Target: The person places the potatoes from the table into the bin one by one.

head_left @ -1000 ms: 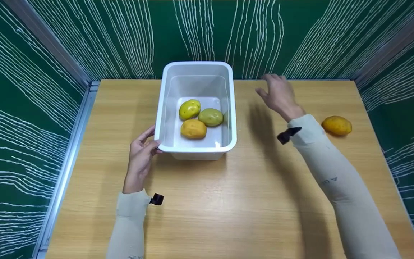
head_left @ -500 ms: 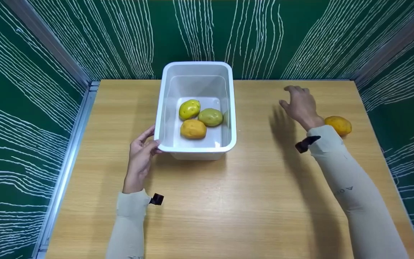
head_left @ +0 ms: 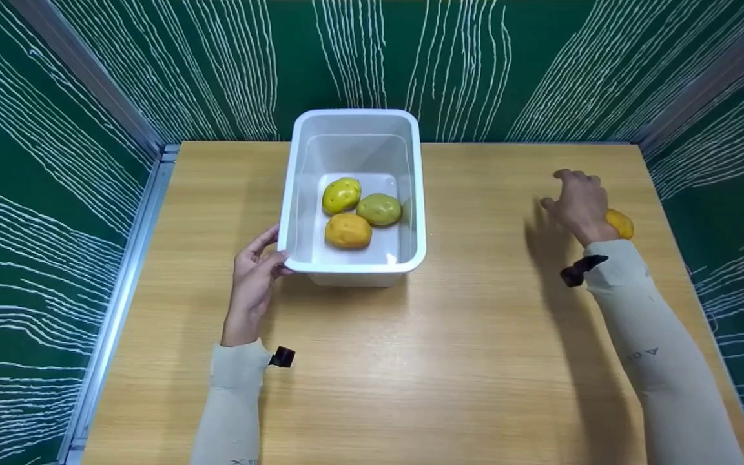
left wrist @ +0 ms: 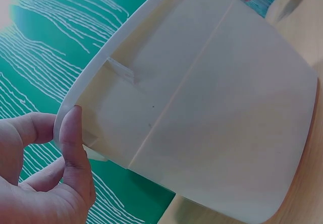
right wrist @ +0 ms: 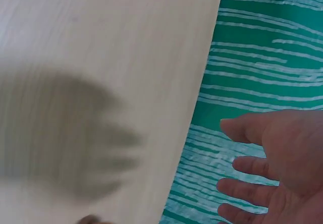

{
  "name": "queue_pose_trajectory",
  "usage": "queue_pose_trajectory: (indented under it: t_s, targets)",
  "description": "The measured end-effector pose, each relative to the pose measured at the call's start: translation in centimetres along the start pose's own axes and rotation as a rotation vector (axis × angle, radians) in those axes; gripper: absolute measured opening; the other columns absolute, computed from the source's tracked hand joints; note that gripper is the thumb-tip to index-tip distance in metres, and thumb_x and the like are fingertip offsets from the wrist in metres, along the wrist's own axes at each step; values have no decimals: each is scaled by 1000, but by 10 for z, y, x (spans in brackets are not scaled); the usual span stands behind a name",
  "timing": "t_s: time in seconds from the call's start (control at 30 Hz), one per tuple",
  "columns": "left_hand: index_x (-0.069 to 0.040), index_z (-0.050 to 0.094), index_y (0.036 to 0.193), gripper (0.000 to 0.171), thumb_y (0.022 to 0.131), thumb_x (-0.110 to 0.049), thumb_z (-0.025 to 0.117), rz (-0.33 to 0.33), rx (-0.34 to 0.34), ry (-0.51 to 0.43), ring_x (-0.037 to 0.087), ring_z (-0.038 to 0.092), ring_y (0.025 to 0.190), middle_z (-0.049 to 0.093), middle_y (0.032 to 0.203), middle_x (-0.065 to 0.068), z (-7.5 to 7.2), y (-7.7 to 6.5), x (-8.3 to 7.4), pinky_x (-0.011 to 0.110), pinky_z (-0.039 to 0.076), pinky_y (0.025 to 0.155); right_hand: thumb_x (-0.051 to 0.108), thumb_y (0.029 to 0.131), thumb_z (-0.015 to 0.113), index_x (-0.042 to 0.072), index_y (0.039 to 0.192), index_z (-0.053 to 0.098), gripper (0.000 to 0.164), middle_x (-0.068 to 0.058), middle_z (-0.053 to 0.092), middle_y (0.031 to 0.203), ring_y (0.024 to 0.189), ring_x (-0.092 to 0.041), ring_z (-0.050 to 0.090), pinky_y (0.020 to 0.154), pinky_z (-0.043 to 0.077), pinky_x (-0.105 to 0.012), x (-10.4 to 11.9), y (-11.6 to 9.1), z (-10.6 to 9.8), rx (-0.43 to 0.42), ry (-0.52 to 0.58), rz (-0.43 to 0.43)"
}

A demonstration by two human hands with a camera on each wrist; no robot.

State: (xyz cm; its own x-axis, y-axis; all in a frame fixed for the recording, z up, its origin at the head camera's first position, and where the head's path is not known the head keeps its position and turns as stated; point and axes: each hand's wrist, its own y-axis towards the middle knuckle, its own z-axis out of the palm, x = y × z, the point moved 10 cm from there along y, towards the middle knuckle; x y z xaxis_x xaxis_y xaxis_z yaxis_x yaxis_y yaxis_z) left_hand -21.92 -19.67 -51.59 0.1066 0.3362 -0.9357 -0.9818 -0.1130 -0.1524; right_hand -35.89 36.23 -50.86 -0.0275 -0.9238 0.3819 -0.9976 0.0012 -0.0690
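My left hand (head_left: 252, 284) pinches the near left corner of a white plastic bin (head_left: 352, 267) between thumb and fingers. In the left wrist view, the thumb (left wrist: 73, 148) lies against the outer wall under the rim. Inside the bin sit a yellow mango (head_left: 341, 196), a green mango (head_left: 379, 210) and an orange-yellow mango (head_left: 348, 231), grouped close together on its floor. On the right, my right hand (head_left: 580, 203) is in the air above the table, fingers spread and holding nothing. Another orange-yellow mango (head_left: 621, 224) lies just beside it, partly hidden behind the hand and wrist.
The wooden table (head_left: 449, 361) ends at a green wall (head_left: 540, 58) with white wavy lines at the back, and similar walls stand left and right. A metal rail (head_left: 120, 290) runs along the left edge. My right arm casts a long shadow on the wood.
My right hand has moved right and a little nearer, away from the bin, and now overlaps the lone mango in the head view. The left hand and bin have stayed put.
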Motion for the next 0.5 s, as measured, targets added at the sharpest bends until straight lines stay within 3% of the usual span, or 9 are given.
queue_pose_trajectory:
  t_s: [0.23, 0.5]
  targets:
    - [10, 49, 150, 57, 94, 17, 55, -5, -12, -10, 13, 68, 77, 54, 132, 17, 0, 0, 0, 18, 61, 59, 14, 98, 69, -9, 151, 44, 63, -41, 41, 150, 132, -61, 34, 115, 33, -78, -35, -10, 2, 41, -14, 113]
    - [9, 51, 150, 56, 94, 16, 56, 5, -8, -7, 14, 67, 76, 53, 132, 18, 0, 0, 0, 18, 61, 59, 15, 97, 67, -12, 151, 41, 65, -45, 34, 151, 136, -65, 28, 114, 28, -78, -67, -25, 2, 39, -21, 144]
